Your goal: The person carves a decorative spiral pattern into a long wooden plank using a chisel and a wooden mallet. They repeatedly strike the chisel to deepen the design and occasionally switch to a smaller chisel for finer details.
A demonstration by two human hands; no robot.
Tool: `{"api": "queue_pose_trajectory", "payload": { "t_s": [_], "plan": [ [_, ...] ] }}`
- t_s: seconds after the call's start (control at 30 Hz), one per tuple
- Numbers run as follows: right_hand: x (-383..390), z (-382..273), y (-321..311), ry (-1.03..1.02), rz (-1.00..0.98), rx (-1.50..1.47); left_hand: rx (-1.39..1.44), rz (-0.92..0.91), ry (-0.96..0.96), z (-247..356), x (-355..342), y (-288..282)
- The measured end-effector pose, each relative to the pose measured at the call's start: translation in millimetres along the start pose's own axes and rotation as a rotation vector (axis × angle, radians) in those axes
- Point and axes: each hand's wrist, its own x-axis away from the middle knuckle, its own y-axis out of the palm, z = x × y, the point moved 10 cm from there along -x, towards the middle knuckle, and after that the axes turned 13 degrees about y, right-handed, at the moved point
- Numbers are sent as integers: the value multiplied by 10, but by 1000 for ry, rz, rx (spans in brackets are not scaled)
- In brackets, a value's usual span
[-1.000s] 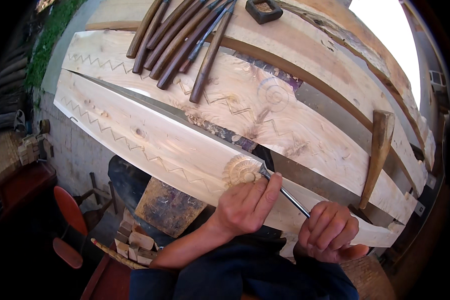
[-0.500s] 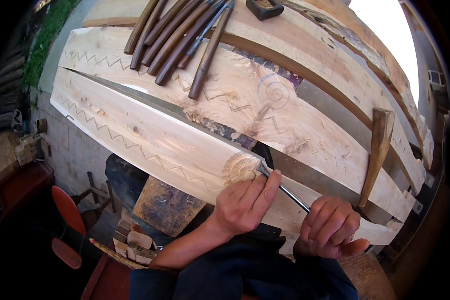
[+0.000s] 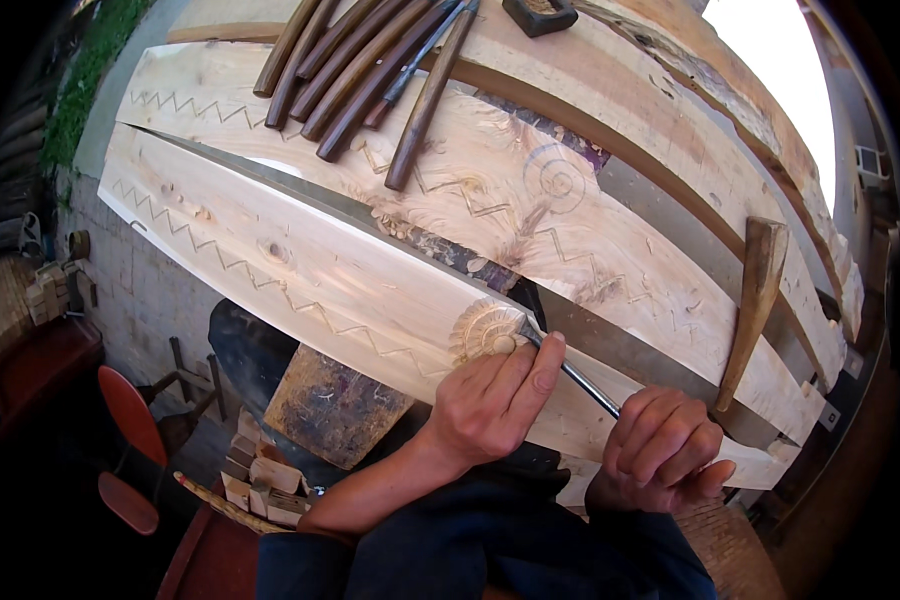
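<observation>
A wood gouge with a shiny metal shank slants across the near plank. My right hand is wrapped round its handle end, which the fingers hide. Close to the cutting end, my left hand pinches the blade between thumb and fingers and rests on the wood. The blade tip meets the edge of a round carved rosette with petal-like cuts, partly covered by my left hand. A carved zigzag line runs along the same plank.
Several wooden-handled carving tools lie across the far plank, which bears a zigzag and a drawn spiral. A wooden mallet lies at the right. A dark square dish sits at the back. Below left are a stained board and a red chair.
The view has shifted slightly. Both hands keep their grip on the gouge, its tip still at the rosette, and my right thumb is raised a little.
</observation>
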Motion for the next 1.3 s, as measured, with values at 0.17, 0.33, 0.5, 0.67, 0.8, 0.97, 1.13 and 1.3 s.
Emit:
{"api": "queue_pose_trajectory", "payload": {
  "t_s": [0.17,0.33,0.5,0.67,0.8,0.97,1.13,1.3],
  "plan": [
    [28,19,-22,-40,43,-2,-14,3,-26,0,-3,0],
    [86,74,-111,-110,95,-44,-22,-20,-53,-5,16,50],
    [102,62,-48,-146,115,-13,-61,-25,-51,4,-6,44],
    [207,-10,186,-259,84,91,32,62,-21,28,39,-41],
    [344,-238,427,-459,93,227,102,51,44,212,23,7],
    [-155,-80,825,-491,147,350,215,191,71,34,-165,-270],
    [-433,177,1673,-606,41,791,280,105,-285,-582,278,-179],
    [-618,397,1662,-536,53,821,349,-2,-461,-738,259,-63]
  ]
}}
